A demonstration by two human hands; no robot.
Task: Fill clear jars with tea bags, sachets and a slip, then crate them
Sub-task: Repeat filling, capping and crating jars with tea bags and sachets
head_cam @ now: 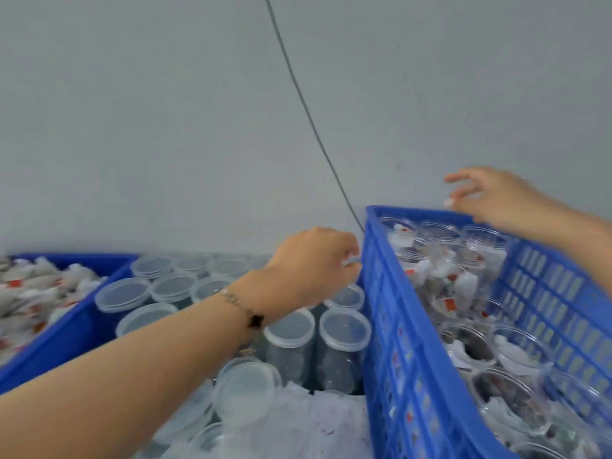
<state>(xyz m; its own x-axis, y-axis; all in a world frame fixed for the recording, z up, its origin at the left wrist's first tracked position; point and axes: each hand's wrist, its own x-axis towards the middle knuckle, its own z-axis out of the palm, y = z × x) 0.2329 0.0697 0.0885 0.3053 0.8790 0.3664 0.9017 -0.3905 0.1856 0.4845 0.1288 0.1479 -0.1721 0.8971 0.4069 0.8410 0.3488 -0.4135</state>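
Behind, grey wall (165,127); cable (308,111) hanging.

Left forearm (139,369) bare from the frame edge to the wrist, no sleeve visible; left wrist encircled by a thin, pale metallic chain bracelet (239,304) of small links; a dark clover-shaped charm (256,320) hangs on the chain; left hand (314,265) without visible rings; right forearm (576,238) likewise bare; right hand (493,200) unadorned; fingernails short, detail blurred.
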